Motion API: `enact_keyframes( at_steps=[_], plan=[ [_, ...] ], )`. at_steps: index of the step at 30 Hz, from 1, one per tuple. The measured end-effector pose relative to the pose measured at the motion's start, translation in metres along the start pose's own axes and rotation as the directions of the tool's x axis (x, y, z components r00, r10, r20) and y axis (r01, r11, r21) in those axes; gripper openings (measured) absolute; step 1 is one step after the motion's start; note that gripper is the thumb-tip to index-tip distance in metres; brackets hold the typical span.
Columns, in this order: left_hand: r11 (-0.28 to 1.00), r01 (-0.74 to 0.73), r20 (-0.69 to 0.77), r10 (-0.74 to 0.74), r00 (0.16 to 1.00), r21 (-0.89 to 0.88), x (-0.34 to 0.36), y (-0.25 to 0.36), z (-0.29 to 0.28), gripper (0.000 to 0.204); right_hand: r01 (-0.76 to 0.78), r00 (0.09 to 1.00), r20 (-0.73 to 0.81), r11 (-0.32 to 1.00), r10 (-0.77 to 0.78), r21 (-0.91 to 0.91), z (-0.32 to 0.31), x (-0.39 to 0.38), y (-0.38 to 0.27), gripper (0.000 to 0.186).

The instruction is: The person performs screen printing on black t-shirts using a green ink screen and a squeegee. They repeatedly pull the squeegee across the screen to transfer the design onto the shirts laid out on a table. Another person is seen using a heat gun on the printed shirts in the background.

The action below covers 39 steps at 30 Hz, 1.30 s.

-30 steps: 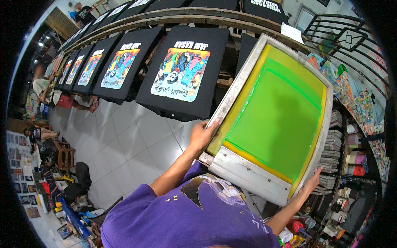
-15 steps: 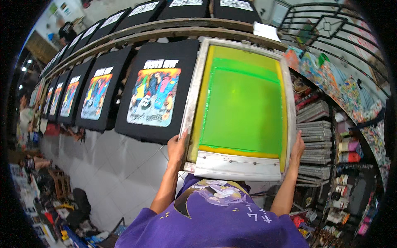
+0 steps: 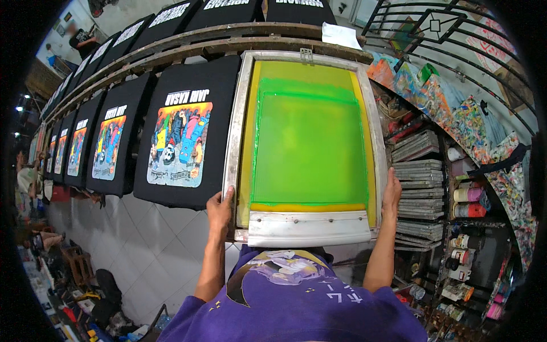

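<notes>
A screen printing frame [image 3: 232, 142] with pale, worn edges and a green and yellow mesh [image 3: 310, 151] lies in front of me, over the row of shirts' right end. My left hand [image 3: 219, 210] is closed round its left edge near the lower corner. On the opposite side, my right hand [image 3: 391, 195] holds the right edge, fingers nearly straight along it. A whitish strip [image 3: 307, 229] with several small screws crosses the frame's near end. Beside the frame's left side lies a black shirt [image 3: 219, 114] with a colourful print. What lies under the mesh is hidden.
More printed black shirts [image 3: 108, 137] run leftward, with another row behind wooden rails [image 3: 171, 57]. Stacked frames [image 3: 419, 188] and paint containers [image 3: 470, 196] fill shelves at right. A metal railing [image 3: 410, 28] stands far right. Clutter [image 3: 85, 302] lies lower left; a person [image 3: 80, 39] stands far left.
The view has shifted, so the shirts, shelves and frame sit further left in it. The frame appears straighter now. Both hands stay at its sides.
</notes>
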State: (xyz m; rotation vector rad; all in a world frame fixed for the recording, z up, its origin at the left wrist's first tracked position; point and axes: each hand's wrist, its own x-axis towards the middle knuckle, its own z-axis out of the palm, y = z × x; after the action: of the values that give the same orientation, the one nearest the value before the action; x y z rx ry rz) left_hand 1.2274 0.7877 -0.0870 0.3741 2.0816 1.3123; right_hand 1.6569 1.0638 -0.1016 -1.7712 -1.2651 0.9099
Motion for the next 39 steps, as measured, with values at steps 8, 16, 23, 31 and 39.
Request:
enact_keyframes(
  at_steps=[8, 16, 23, 31, 39],
  plan=[
    [0.997, 0.075, 0.015, -0.075, 0.997, -0.007, 0.009, -0.024, 0.008, 0.043, 0.104, 0.994, 0.036, 0.991, -0.101, -0.083, 0.017, -0.003, 0.028, 0.068],
    [0.945, -0.278, -0.285, 0.317, 0.904, 0.169, -0.003, -0.021, 0.033, 0.042, 0.538, 0.829, 0.044, 0.775, -0.557, -0.331, 0.004, -0.035, 0.007, 0.069],
    [0.897, -0.431, -0.386, 0.434, 0.814, 0.099, -0.051, -0.012, 0.043, 0.025, 0.962, 0.173, 0.811, 0.273, -0.559, -0.017, -0.039, -0.147, -0.033, 0.039],
    [0.744, -0.584, 0.256, 0.525, 0.812, 0.326, -0.110, 0.052, 0.040, 0.046, 0.986, 0.112, 0.864, 0.164, -0.490, -0.035, -0.031, -0.141, -0.048, 0.019],
    [0.074, -0.861, 0.736, 0.484, 0.473, 0.504, -0.059, 0.062, 0.039, 0.043, 0.954, 0.279, 0.788, 0.249, -0.549, -0.165, -0.012, -0.115, -0.073, 0.032]
  ],
)
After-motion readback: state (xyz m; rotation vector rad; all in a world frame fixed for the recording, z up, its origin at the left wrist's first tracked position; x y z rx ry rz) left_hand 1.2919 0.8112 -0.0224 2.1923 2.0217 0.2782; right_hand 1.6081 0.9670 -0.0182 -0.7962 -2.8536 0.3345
